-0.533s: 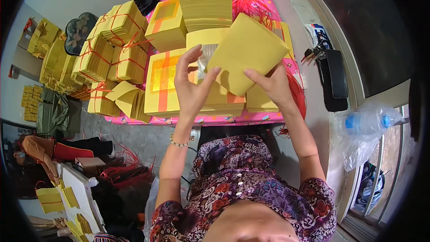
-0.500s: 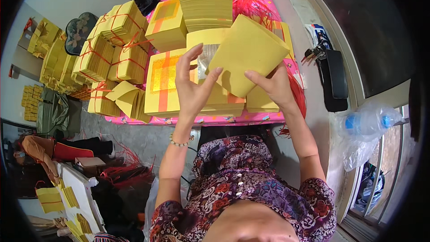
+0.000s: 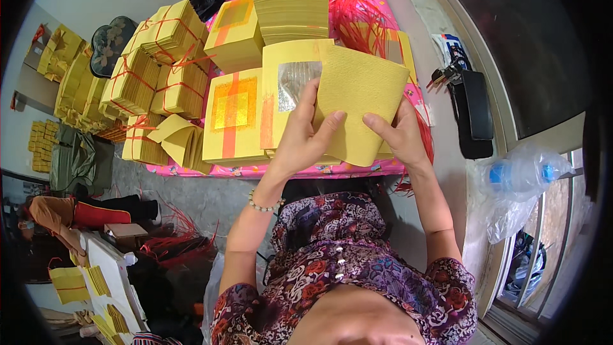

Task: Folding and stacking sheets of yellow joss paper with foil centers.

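Both my hands hold a small bundle of yellow paper [image 3: 361,102] up in front of me, above the near edge of the pink table. My left hand [image 3: 303,131] grips its left side, thumb on the near face and fingers behind. My right hand [image 3: 403,134] pinches the right side the same way. How many sheets are in it I cannot tell. Just behind the bundle lies a stack of yellow paper with a silver patch [image 3: 295,83], partly covered by my left hand. Beside it on the left is a stack with a gold square and orange stripe [image 3: 233,105].
Tied yellow paper bundles [image 3: 137,83] are piled on the left. A tall paper stack [image 3: 290,16] stands at the back, near loose red strips [image 3: 370,0]. Keys [image 3: 447,73] and a black case [image 3: 472,108] rest on the right ledge. Another person [image 3: 57,214] is at lower left.
The yellow paper bundle has come nearer to me and turned more upright. My left hand, free of it before, has moved right and now grips its left side.
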Demonstrator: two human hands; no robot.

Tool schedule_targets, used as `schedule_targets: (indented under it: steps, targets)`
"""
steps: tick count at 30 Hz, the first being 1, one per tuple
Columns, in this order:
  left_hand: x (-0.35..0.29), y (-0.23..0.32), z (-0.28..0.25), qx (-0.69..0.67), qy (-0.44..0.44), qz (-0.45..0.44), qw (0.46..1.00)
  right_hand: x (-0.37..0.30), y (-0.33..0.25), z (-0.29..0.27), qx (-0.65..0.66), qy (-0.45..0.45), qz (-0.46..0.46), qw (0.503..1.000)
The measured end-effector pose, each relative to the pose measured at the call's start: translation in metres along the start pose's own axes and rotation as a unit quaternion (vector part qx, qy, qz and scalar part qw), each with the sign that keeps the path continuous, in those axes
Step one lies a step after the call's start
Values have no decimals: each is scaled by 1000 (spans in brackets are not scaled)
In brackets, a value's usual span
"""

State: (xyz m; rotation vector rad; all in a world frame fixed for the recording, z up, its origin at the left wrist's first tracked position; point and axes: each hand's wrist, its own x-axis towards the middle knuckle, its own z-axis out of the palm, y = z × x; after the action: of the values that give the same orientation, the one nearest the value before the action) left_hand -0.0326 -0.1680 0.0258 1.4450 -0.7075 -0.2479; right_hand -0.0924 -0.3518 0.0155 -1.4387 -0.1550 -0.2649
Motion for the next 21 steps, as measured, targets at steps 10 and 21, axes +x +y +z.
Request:
schedule_targets:
  steps: [10, 21]
  targets:
    - [-11, -11, 37, -67, 8, -4, 998, -26, 3, -11, -2, 52, -11, 999]
    - [-10, -11, 56, -107, -22, -20, 994, -45, 0, -29, -4, 63, 20, 998]
